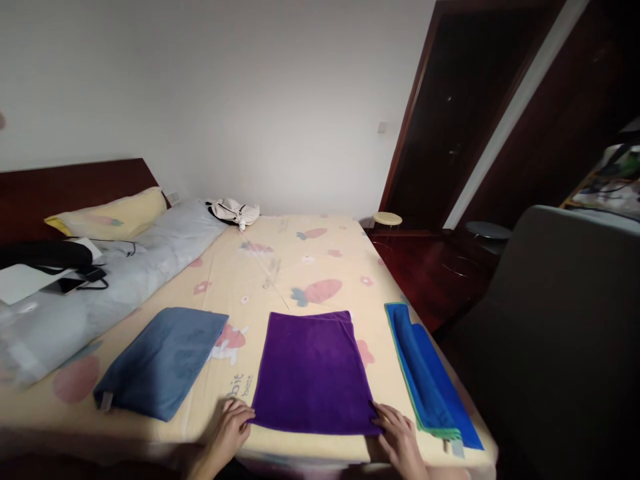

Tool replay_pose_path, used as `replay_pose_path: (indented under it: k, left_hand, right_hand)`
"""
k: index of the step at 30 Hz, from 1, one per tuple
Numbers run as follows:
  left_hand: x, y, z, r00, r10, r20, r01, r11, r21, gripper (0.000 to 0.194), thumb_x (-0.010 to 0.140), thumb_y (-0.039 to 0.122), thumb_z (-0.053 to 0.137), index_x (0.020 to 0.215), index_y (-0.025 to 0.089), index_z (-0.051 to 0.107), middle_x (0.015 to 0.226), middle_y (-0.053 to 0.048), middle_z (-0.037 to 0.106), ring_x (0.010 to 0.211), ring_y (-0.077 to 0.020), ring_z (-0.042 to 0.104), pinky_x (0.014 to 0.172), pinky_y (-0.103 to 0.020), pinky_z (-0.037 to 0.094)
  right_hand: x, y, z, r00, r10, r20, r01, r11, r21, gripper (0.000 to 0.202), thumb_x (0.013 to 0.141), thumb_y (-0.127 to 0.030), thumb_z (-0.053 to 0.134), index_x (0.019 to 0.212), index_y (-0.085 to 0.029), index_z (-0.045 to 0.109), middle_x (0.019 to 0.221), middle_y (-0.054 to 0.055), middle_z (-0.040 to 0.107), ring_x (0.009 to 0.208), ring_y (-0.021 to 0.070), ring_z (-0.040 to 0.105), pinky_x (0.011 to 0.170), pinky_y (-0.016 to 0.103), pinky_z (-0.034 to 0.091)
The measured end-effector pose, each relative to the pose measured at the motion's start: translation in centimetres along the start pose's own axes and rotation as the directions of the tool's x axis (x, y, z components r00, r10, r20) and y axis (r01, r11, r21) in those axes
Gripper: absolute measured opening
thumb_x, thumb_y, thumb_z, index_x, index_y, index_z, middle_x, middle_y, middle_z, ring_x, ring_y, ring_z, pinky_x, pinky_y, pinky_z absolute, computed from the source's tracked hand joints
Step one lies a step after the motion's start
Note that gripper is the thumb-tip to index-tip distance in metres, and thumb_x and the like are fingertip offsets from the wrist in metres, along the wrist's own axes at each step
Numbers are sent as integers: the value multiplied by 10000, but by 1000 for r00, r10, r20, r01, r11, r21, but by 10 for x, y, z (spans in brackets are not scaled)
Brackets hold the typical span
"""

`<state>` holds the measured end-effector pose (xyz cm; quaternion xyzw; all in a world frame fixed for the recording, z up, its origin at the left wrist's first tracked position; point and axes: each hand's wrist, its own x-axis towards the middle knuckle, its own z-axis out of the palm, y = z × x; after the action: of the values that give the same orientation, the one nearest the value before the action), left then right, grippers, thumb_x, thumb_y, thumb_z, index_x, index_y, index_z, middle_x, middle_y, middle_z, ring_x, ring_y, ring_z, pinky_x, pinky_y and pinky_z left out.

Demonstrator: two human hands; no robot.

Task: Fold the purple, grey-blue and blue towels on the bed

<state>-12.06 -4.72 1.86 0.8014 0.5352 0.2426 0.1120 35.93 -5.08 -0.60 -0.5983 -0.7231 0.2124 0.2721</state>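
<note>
A purple cloth (313, 373) lies folded on the patterned bed sheet (280, 267), its upper layer slightly offset at the far right corner. My left hand (231, 427) pinches its near left corner. At the near right corner my right hand (397, 433) grips the cloth between thumb and fingers. To the left lies a folded grey-blue cloth (167, 360) with a small tag. On the right, a blue cloth with green edging (425, 380) lies folded lengthwise near the bed's side.
A rolled grey quilt (130, 280) runs along the left, with a black phone or device and cables on it. A yellow pillow (120, 217) and a white bag (235, 211) sit farther back. A dark chair (545, 333) stands at the right beside the bed.
</note>
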Motion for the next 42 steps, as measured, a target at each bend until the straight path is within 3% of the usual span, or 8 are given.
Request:
replay_pose_path:
  k: [4, 6, 10, 14, 20, 29, 36, 42]
  left_hand:
    - [26, -4, -2, 961, -274, -43, 233, 881, -412, 70, 709, 256, 631, 685, 232, 693, 859, -49, 758, 895, -231, 692, 845, -370, 537]
    - [37, -7, -3, 925, -380, 0, 320, 778, -541, 214, 723, 418, 644, 751, 216, 708, 902, -71, 761, 914, -247, 695, 841, -366, 543]
    - [53, -9, 3, 881, -473, 17, 398, 722, -566, 512, 704, 656, 612, 864, 180, 712, 839, -81, 751, 831, -254, 700, 776, -373, 557]
    - [61, -10, 16, 867, -496, -43, 401, 746, -532, 571, 721, 721, 539, 850, 187, 694, 843, -83, 742, 831, -253, 699, 774, -382, 559]
    - [60, -12, 30, 872, -480, -96, 408, 821, -399, 400, 779, 589, 503, 728, 216, 642, 642, -13, 672, 623, -182, 648, 633, -306, 528]
    - [52, -11, 35, 888, -439, -135, 416, 893, -170, 175, 807, 257, 474, 736, 219, 630, 690, -8, 665, 668, -160, 628, 672, -274, 492]
    - [45, 22, 36, 869, -418, -264, 458, 881, 114, 282, 830, 113, 426, 970, 213, 649, 1020, -72, 650, 1026, -250, 560, 884, -410, 411]
    - [58, 50, 34, 911, -372, -179, 412, 837, 359, 330, 815, 57, 418, 948, 219, 673, 1004, -65, 665, 1034, -261, 561, 897, -437, 370]
  right_hand:
    - [23, -19, -10, 989, 133, -60, -100, 916, 389, 245, 705, -450, 594, 726, -241, 722, 1101, 120, 728, 1143, 332, 605, 999, 523, 448]
    - [36, -24, -13, 981, 182, -67, -120, 842, 525, 297, 702, -494, 597, 727, -221, 713, 978, 121, 751, 1034, 321, 655, 936, 475, 500]
    - [57, -25, -11, 968, 238, -83, -156, 823, 546, 404, 755, -574, 540, 742, -192, 672, 748, 85, 725, 756, 264, 670, 738, 392, 545]
    - [70, -22, 3, 964, 244, -106, -163, 856, 491, 440, 796, -586, 479, 786, -185, 659, 769, 84, 723, 747, 245, 664, 713, 363, 535]
    - [72, -16, 15, 965, 232, -121, -185, 933, 310, 326, 813, -491, 451, 742, -221, 618, 724, 59, 715, 679, 233, 658, 654, 344, 503]
    - [53, -7, 19, 966, 158, -205, -166, 986, -22, 300, 877, -385, 391, 782, -221, 624, 695, 68, 650, 684, 236, 594, 668, 353, 419]
    - [40, -15, 36, 946, 58, -320, -141, 960, -242, 299, 899, -247, 360, 1028, -185, 622, 922, 115, 637, 844, 254, 553, 763, 385, 399]
    - [39, -32, 53, 960, -89, -265, -31, 909, -416, 382, 810, -81, 374, 1033, -218, 652, 1058, 92, 657, 965, 255, 555, 858, 411, 392]
